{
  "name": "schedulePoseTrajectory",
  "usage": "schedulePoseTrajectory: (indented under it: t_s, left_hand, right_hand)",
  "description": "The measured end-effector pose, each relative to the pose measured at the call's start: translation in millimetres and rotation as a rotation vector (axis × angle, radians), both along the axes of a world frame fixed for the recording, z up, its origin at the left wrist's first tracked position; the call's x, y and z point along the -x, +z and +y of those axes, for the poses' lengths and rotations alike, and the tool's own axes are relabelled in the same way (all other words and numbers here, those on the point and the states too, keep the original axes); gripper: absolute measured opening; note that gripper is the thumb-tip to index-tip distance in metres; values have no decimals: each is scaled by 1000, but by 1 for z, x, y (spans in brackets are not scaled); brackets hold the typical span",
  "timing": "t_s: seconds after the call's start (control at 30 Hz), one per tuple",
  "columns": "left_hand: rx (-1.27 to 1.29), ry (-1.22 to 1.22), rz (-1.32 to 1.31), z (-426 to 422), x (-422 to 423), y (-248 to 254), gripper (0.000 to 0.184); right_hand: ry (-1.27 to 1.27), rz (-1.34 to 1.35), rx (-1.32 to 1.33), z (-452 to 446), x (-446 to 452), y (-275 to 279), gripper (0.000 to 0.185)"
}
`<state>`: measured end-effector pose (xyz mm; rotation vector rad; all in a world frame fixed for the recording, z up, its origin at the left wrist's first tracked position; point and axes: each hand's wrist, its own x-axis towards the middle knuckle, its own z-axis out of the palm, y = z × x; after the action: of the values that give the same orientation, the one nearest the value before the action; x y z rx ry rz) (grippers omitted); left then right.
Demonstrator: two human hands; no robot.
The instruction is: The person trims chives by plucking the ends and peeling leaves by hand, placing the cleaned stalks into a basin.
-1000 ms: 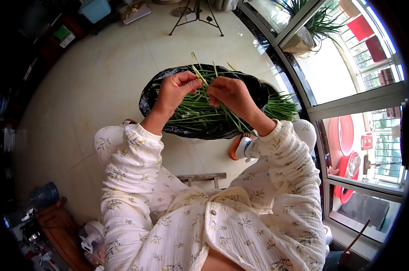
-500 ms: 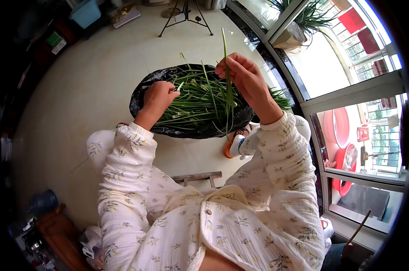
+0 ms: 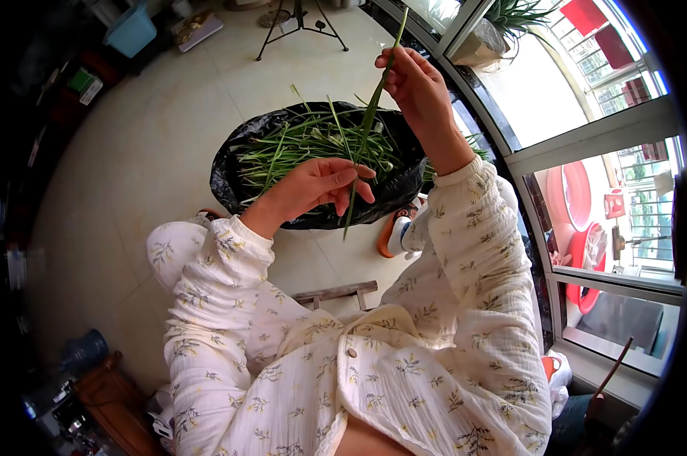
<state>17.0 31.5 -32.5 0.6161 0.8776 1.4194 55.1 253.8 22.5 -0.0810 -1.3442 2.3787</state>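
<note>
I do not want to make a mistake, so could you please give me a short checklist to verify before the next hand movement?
1. Right hand pinches the stalk in its upper part: ok.
2. Left hand grips it lower down: cannot tell; the stalk crosses its fingers.
3. Bag open at the top: ok.
4. Greens in it neatly aligned: not ok, they point several ways.
5. Shoe clear of the bag: cannot tell.

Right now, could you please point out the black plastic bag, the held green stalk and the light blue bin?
Black plastic bag (image 3: pixel 223 169): head view, left side wall.
Held green stalk (image 3: pixel 370 114): head view, mid-length.
Light blue bin (image 3: pixel 131 32): head view, outer wall.
</note>
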Motion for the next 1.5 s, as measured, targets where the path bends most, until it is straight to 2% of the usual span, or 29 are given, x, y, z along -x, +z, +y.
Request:
schedulePoseTrajectory:
  t_s: [0.2, 0.5, 0.6, 0.73, 0.83, 0.9, 0.93, 1.03, 1.07, 1.1, 1.13, 1.17, 1.2, 1.23, 1.3, 1.37, 1.5]
  left_hand:
    - [114, -86, 21, -11, -6, -6, 22]
    - [204, -162, 88, -21, -6, -15, 21]
    - [197, -104, 165, -20, -9, -16, 21]
    - [137, 272, 126, -14, -15, -33, 22]
    - [147, 441, 122, -15, -15, -39, 21]
    - [245, 413, 307, -18, -7, -41, 21]
    - [306, 407, 414, -17, -6, -37, 17]
    - [327, 356, 1174, -26, 1, -39, 16]
    - [314, 360, 1250, -27, 0, -39, 17]
    - [301, 363, 1327, -28, -2, -39, 20]
    - [284, 368, 1408, -30, -2, -39, 23]
    - [276, 369, 1426, -31, 0, -43, 23]
    - [269, 370, 1444, -32, 2, -50, 23]
    - [264, 369, 1463, -31, 3, -54, 24]
    - [309, 364, 1457, -24, 3, -46, 25]
    - [385, 373, 1390, -16, 5, -41, 27]
    - [349, 408, 1427, -11, 22, -46, 26]
  right_hand:
    - [-106, 62, 40, 41, 1, -8, 17]
    - [-198, 15, 34, 72, -15, -21, 18]
    - [-236, 15, 59, 82, -21, -25, 17]
    - [-363, 81, 115, 99, -40, -34, 15]
    - [-642, 123, 149, 133, -63, -23, 14]
    - [-820, 100, -17, 155, -82, -15, 13]
    - [-874, 84, -219, 168, -87, -16, 13]
    - [-975, -118, -752, 202, -95, -40, 9]
    - [-979, -250, -1058, 211, -99, -57, 8]
    - [-962, -392, -1359, 218, -104, -74, 7]
    - [-886, -390, -1566, 220, -106, -93, 7]
    - [-798, -384, -1769, 223, -108, -115, 7]
    - [-632, -500, -1880, 228, -112, -145, 6]
    - [-456, -616, -1976, 233, -115, -175, 6]
    - [-244, -556, -2024, 225, -128, -216, 9]
    - [-75, -649, -2120, 217, -127, -264, 9]
    - [18, -678, -2045, 197, -109, -326, 9]
